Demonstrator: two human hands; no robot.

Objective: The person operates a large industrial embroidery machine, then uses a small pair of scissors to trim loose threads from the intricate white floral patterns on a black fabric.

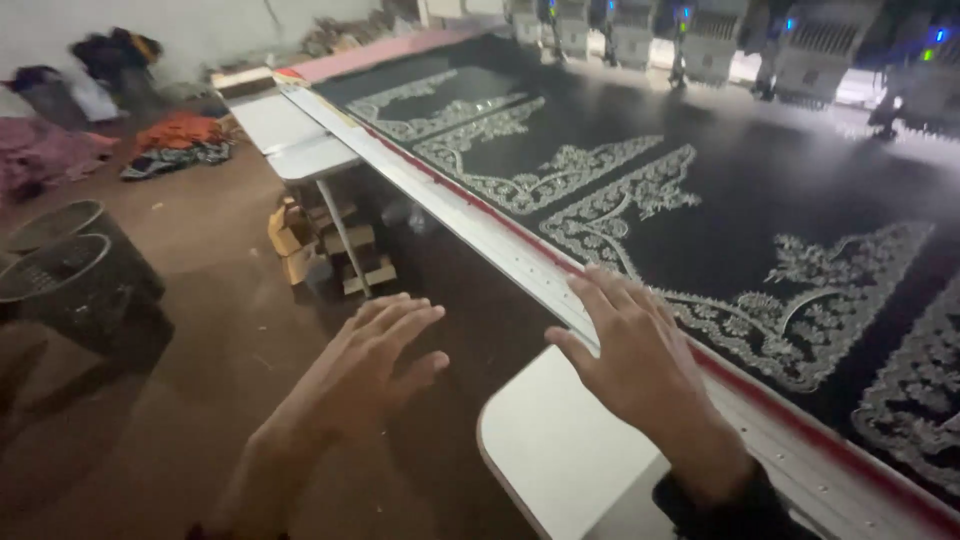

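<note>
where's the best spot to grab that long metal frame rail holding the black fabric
Probably the bare outer edge of the metal frame rail, coming from the floor side, where the right hand already rests. The rail is long, flat and narrow; its inner side meets the embroidered black fabric, so fingers there would press on the stitching. The left hand hovers open alongside.

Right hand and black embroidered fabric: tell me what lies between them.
Head view: the pale metal frame rail with its red edge strip; the right hand rests on it, beside the fabric.

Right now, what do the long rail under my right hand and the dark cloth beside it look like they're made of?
The rail looks like pale, brushed metal: flat, straight, dully reflective, with a red strip along one edge. The dark cloth looks like black fabric stitched with silvery thread, since its scroll patterns glint. The right hand rests on the rail.
</note>
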